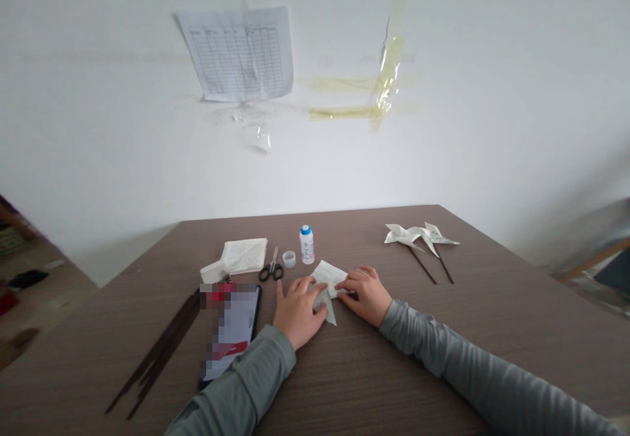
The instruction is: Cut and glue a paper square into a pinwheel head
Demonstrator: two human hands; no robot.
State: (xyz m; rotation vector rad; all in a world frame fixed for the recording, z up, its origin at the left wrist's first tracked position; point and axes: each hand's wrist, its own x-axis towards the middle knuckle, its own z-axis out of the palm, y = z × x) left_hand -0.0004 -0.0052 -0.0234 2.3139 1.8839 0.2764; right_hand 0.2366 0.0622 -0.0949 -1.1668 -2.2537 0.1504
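Note:
A sheet of printed paper, cut and folded into a pinwheel shape, lies on the table between my hands. My left hand bends over its left side, with the fingers and thumb closed on the paper near the middle. From the right, my right hand pinches a folded part of it between thumb and fingers. The hands partly hide the folds at the centre. Just beyond the paper stand a white glue bottle with a blue cap and a small clear round cup. Black-handled scissors lie left of the cup.
Two finished paper pinwheels on dark sticks lie at the back right. Left are a stack of paper, a white object, a phone and several dark sticks. The wall rises behind the table.

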